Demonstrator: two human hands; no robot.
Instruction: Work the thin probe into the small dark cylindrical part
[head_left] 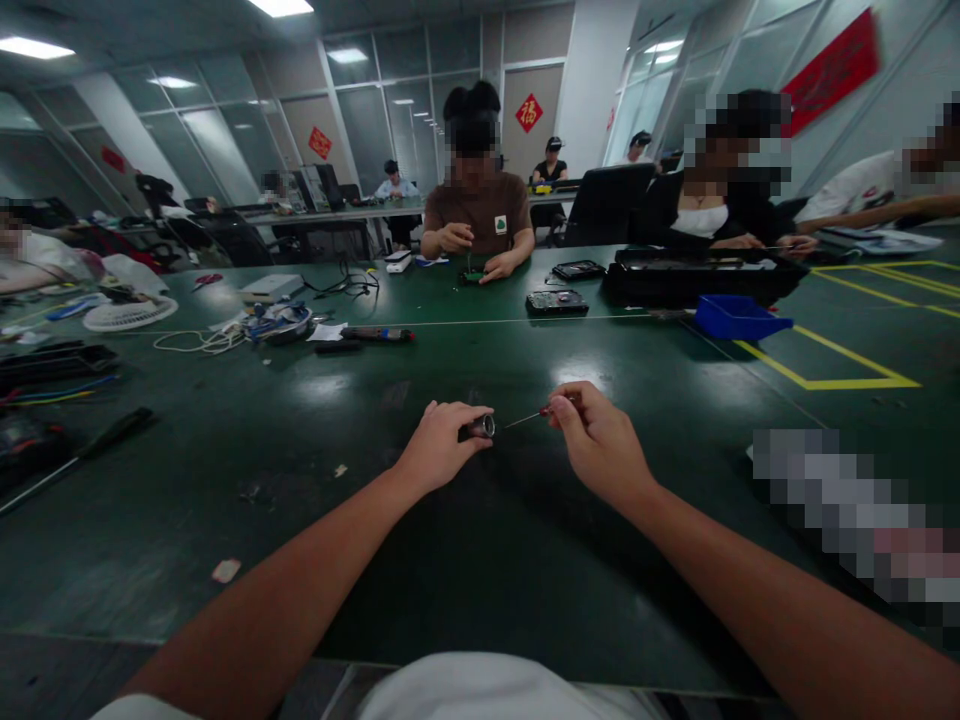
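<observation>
My left hand (444,442) is closed around a small dark cylinder (481,428) with a shiny round rim, which looks like a flashlight head. Its open end faces right. Opposite it, my right hand (598,430) pinches the red handle of a thin screwdriver (541,412). The metal shaft slants down to the left, and its tip stops a little short of the cylinder's rim. Both hands are just above the green tabletop (480,560).
Across the table a person (478,210) handles a small green board. A blue bin (739,317) and a long black housing (697,280) stand at the right. Cables (274,322), a white round grille (129,312) and a long screwdriver (75,462) lie at the left.
</observation>
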